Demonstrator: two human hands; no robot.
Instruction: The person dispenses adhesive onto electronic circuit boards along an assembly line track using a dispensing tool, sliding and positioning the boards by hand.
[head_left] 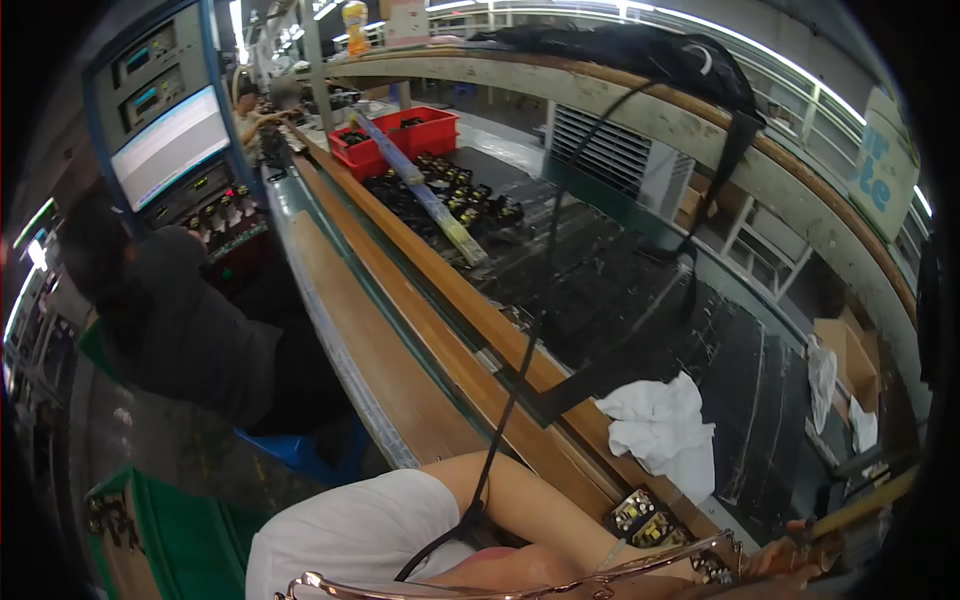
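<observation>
My left arm (535, 510), in a white short sleeve, reaches across the bottom of the view towards the lower right. A thin band circles its wrist. Beside the wrist lie small circuit boards (645, 522) with yellow and black parts, at the near end of the wooden-edged line. A spectacle frame crosses in front and hides much of my left hand. Blurred, brownish shapes at the lower right edge may be fingers; whose hand they belong to I cannot tell. My right hand cannot be made out.
A white cloth (660, 430) lies on the dark work surface (600, 300). Farther off are a red bin (425, 135) and a heap of black-and-yellow parts (470, 200). A black cable (515, 390) hangs across the view. To the left, a person in dark clothes (190, 320) sits by a monitor (175, 150).
</observation>
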